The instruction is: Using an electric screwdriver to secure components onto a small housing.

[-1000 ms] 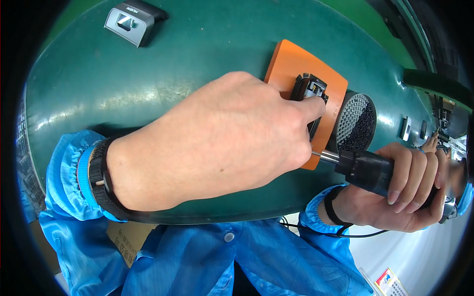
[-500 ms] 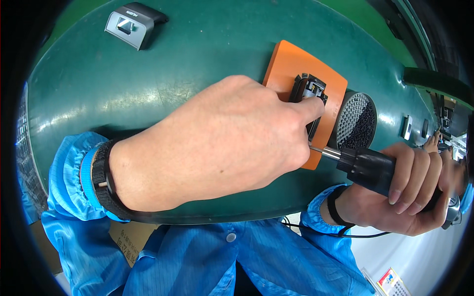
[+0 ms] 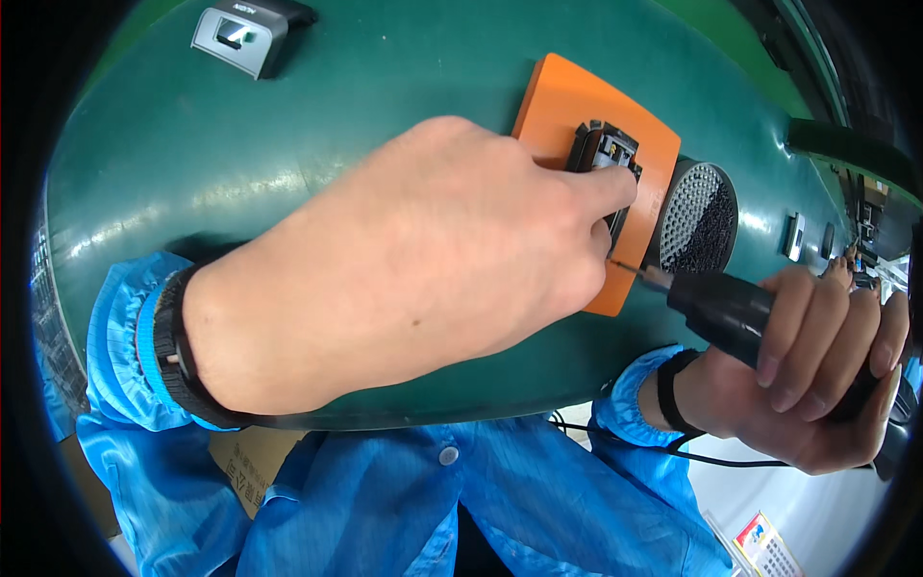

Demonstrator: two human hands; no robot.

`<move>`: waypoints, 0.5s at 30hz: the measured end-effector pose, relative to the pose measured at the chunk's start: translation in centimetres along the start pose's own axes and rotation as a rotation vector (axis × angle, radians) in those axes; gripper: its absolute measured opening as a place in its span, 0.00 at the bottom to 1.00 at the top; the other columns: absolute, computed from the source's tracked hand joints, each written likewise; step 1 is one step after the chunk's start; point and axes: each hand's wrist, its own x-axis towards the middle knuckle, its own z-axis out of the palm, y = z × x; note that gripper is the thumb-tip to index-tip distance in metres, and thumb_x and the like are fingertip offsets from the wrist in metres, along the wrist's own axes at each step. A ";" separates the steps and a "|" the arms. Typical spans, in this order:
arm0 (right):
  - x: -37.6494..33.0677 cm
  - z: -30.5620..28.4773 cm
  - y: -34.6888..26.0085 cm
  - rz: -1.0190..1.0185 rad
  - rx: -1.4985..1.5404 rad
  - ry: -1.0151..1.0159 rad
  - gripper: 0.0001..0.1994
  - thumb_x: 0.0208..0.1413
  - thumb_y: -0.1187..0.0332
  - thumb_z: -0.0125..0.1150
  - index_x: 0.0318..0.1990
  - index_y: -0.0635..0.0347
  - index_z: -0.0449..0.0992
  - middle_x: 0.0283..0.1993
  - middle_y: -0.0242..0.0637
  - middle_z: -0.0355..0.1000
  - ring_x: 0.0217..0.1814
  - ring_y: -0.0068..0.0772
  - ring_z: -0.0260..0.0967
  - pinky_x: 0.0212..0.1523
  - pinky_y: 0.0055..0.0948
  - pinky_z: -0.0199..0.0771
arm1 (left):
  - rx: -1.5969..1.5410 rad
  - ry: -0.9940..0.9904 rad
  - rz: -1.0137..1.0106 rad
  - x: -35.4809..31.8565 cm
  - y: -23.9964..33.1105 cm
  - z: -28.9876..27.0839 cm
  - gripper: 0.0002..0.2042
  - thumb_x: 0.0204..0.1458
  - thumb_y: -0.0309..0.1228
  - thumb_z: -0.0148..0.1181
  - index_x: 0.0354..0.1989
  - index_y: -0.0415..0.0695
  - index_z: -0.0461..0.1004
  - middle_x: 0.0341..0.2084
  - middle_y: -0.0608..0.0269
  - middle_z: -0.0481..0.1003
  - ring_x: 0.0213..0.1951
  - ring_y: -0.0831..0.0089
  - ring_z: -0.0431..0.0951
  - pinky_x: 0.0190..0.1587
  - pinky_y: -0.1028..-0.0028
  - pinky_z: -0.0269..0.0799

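A black electronic module point(image 3: 615, 149) lies on an orange, slab-like holder point(image 3: 562, 96). My left hand point(image 3: 471, 226) reaches across from the left, its fingers closed on the module and holding it down; the hand's back hides most of the module. In my right hand point(image 3: 817, 370) is a black electric screwdriver point(image 3: 721, 310), gripped with the fingers wrapped round its body. Its thin bit points left at the module's near end, close to my left fingertips. Whether the bit touches a screw I cannot tell.
Right of the holder stands a round dish point(image 3: 681, 216) with a bumpy surface and many small dark screws point(image 3: 710, 238). A grey-and-black housing with a window point(image 3: 240, 37) sits at the far left. Small parts point(image 3: 794, 237) and another person's hand point(image 3: 840, 271) show at the far right.
The screwdriver has shifted slightly to the right and its tip shows more bare bit, with the shaft blurred. My left hand still holds the module. The whole view has moved a little.
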 end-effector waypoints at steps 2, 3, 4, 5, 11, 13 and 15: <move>-0.3 0.9 0.7 -0.016 -0.041 -0.003 0.09 0.58 0.63 0.57 0.41 0.55 0.67 0.19 0.28 0.67 0.17 0.19 0.65 0.24 0.21 0.70 | -0.029 0.024 -0.003 -0.1 0.1 0.1 0.21 0.42 0.39 0.79 0.40 0.37 0.80 0.50 0.64 0.75 0.26 0.67 0.78 0.30 0.68 0.78; -0.2 1.2 1.1 -0.040 -0.078 -0.010 0.09 0.58 0.63 0.56 0.41 0.56 0.67 0.19 0.29 0.66 0.17 0.20 0.65 0.24 0.22 0.70 | -0.048 0.050 -0.008 -0.2 0.1 0.1 0.21 0.41 0.38 0.79 0.39 0.37 0.80 0.50 0.65 0.74 0.26 0.67 0.78 0.30 0.68 0.77; 0.3 -1.3 0.1 0.024 -0.076 -0.211 0.09 0.59 0.64 0.55 0.42 0.56 0.67 0.20 0.30 0.67 0.19 0.22 0.66 0.25 0.25 0.70 | -0.052 0.051 -0.010 -0.1 0.1 0.1 0.21 0.41 0.38 0.79 0.39 0.37 0.80 0.50 0.65 0.74 0.26 0.67 0.78 0.30 0.68 0.77; 0.3 -1.3 0.1 0.027 -0.077 -0.211 0.09 0.59 0.64 0.55 0.42 0.56 0.67 0.20 0.30 0.67 0.19 0.22 0.66 0.25 0.25 0.70 | -0.047 0.039 -0.003 -0.1 0.1 0.0 0.21 0.41 0.38 0.79 0.39 0.37 0.80 0.49 0.65 0.74 0.26 0.67 0.78 0.30 0.68 0.77; 0.1 -1.3 0.1 0.067 -0.120 -0.278 0.09 0.61 0.66 0.51 0.44 0.57 0.66 0.23 0.33 0.67 0.21 0.24 0.66 0.28 0.28 0.69 | -0.136 0.136 -0.002 0.1 0.2 0.3 0.19 0.40 0.36 0.79 0.35 0.37 0.80 0.47 0.66 0.74 0.25 0.68 0.77 0.27 0.69 0.76; 0.3 -1.4 0.0 0.102 -0.152 -0.320 0.08 0.61 0.66 0.51 0.45 0.57 0.66 0.23 0.33 0.67 0.21 0.24 0.66 0.28 0.29 0.69 | -0.181 0.201 -0.021 0.2 0.3 0.3 0.18 0.41 0.36 0.79 0.34 0.37 0.80 0.46 0.66 0.74 0.24 0.68 0.76 0.27 0.69 0.76; 0.3 -1.3 0.2 0.101 -0.160 -0.333 0.09 0.61 0.66 0.51 0.46 0.57 0.66 0.23 0.33 0.67 0.21 0.24 0.66 0.28 0.29 0.69 | -0.405 0.165 -0.109 0.5 0.2 -0.1 0.16 0.41 0.35 0.78 0.32 0.37 0.80 0.45 0.66 0.74 0.24 0.68 0.76 0.27 0.69 0.76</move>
